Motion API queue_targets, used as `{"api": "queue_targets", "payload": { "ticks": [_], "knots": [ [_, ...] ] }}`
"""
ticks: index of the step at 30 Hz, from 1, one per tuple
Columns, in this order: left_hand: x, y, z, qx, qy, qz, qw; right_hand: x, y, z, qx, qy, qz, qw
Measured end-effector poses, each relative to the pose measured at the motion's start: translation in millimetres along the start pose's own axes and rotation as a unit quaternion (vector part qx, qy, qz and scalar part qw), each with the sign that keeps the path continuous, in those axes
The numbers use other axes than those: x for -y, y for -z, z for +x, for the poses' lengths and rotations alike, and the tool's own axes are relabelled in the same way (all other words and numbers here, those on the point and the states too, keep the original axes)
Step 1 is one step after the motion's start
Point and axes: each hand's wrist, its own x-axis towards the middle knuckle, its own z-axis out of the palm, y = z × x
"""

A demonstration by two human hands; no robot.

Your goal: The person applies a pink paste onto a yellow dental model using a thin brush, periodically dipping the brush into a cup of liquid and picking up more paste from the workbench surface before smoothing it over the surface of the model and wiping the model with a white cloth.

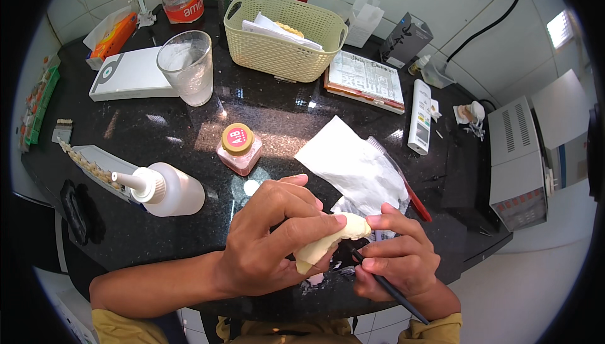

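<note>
My left hand [268, 237] is closed around a curved, cream-coloured plaster-like piece [321, 246], thumb and fingers on its sides. The piece is tilted, and its underside is hidden by the hand. My right hand [403, 259] grips a slim tool with a black handle [400, 298], which slants toward the lower right. One right fingertip touches the piece's right end; the tool's tip is hard to make out. Pink and whitish scraps [315, 279] lie on the dark countertop [277, 111] below. Just beyond my hands spreads a crumpled white paper towel [353, 161].
A jar of pink contents [239, 158] and a white nozzle bottle [173, 189] stand ahead and left. Farther back are a glass [192, 70], a green basket [283, 57] and a notebook [365, 79]. A red-handled tool [416, 199] lies right, near a grey-white machine [517, 161].
</note>
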Motion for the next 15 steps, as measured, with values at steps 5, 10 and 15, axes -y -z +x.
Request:
{"api": "queue_targets", "payload": {
  "ticks": [5, 10, 15],
  "knots": [
    [-0.1, 0.0, 0.6, 0.001, -0.001, 0.002, 1.000, -0.1, 0.8, -0.2, 0.001, 0.000, 0.003, 1.000],
    [-3.2, -1.5, 0.1, -0.016, 0.019, -0.020, 1.000, -0.4, 1.0, -0.2, 0.002, 0.004, 0.005, 1.000],
    [-1.6, -1.5, -0.7, -0.010, 0.009, -0.014, 1.000, -0.6, 1.5, -0.5, 0.005, 0.001, 0.005, 1.000]
  ]
}}
